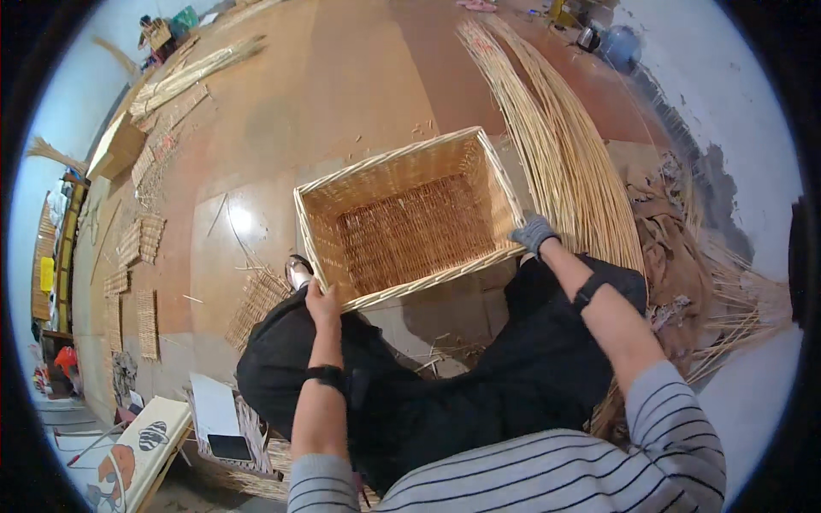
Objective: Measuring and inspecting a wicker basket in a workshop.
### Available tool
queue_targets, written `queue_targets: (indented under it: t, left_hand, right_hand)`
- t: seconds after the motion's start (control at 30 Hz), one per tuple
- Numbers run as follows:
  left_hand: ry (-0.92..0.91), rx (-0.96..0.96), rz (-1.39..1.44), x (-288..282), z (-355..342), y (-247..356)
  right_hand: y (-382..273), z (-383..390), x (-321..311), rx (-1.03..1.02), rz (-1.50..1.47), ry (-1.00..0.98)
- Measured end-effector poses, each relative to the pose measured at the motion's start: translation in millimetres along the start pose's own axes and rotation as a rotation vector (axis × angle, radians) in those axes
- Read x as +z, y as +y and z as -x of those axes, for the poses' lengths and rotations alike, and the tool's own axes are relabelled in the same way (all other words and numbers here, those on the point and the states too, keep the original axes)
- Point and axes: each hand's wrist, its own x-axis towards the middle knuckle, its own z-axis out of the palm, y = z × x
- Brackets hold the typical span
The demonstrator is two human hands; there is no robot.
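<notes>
A rectangular wicker basket (393,177) is tilted in front of me above my knees, its open top facing me and its woven inside showing nothing in it. The bottom weave is a darker brown than the pale rim. With bare fingers, my left hand (323,305) grips the rim at the near left corner. My right hand (534,233), in a grey glove, is closed over the rim at the near right corner. The fingertips of both hands are partly hidden by the basket's edge.
Long bundles of pale wicker rods (556,128) lie on the floor to the right, beside brown cloth (667,248). Small woven panels (147,323) are scattered at the left. A low stool (145,453) and a dark phone (231,448) are at the lower left.
</notes>
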Motion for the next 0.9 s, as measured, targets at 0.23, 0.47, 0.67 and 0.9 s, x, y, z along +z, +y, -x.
queue_targets:
  t: [0.23, 0.47, 0.67, 0.9]
  left_hand:
    - [-0.015, -0.146, -0.262, 30.1, 33.8, -37.5]
    - [-0.487, 0.671, -0.535, 88.8, 84.6, 38.4]
    - [-0.875, 0.355, -0.932, 125.5, 89.2, 27.0]
    - [-0.81, 0.516, -0.727, 123.1, 78.7, 13.4]
  right_hand:
    - [53.1, 2.0, 130.6, 0.179, 0.102, -0.144]
    - [-55.4, 61.4, 76.5, -0.672, 0.097, -0.164]
    - [-86.3, 72.6, 96.0, -0.608, 0.242, -0.371]
    - [-77.5, 59.3, 92.9, -0.669, 0.19, -0.522]
